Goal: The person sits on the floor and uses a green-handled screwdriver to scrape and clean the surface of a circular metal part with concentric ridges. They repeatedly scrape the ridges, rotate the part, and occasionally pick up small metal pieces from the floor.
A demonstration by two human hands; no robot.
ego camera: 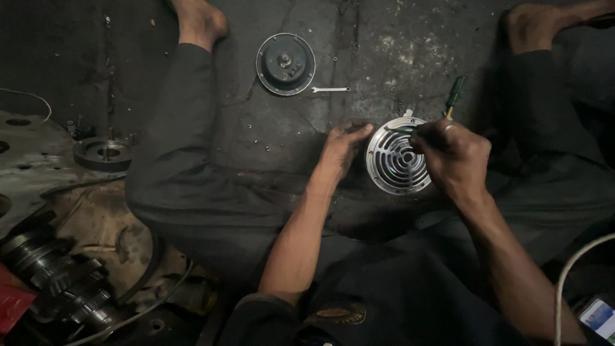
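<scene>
A round silver grille disc (395, 163) with curved slots lies on the dark floor between my legs. My left hand (341, 148) grips its left rim and steadies it. My right hand (452, 154) is closed around a green-handled screwdriver (454, 94), whose tip rests on the top of the disc. The handle sticks up past my fingers. A ring shows on one finger of the right hand.
A dark round housing (286, 63) lies further out, with a small spanner (330, 89) beside it. A metal flange ring (102, 152) and greasy gear parts (61, 275) sit at the left. A white cable (572, 269) and a phone (599, 317) are at the lower right.
</scene>
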